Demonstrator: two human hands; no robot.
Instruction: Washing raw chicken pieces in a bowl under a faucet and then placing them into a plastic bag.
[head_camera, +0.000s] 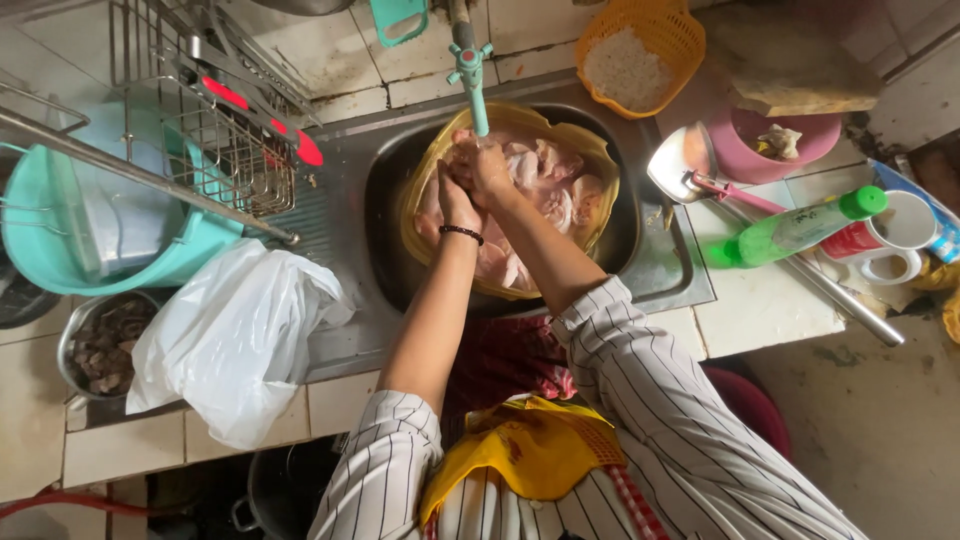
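My left hand (455, 195) and my right hand (487, 165) are pressed together under the teal tap spout (478, 100), above a yellow basin (590, 150) full of raw chicken pieces (550, 190) in the steel sink (385, 220). The fingers are wrapped round each other; whether they hold anything I cannot tell. A dark beaded band sits on my left wrist (461, 233). My sleeves are striped, rolled up on the left arm.
A white plastic bag (230, 340) lies left of the sink. Behind it are a wire rack (215, 140), a teal tub (60, 250) and a metal bowl (100, 345) of dark pieces. An orange basket of rice (640, 55), pink bowl (790, 140), green bottle (800, 228) and mug (895, 235) stand at the right.
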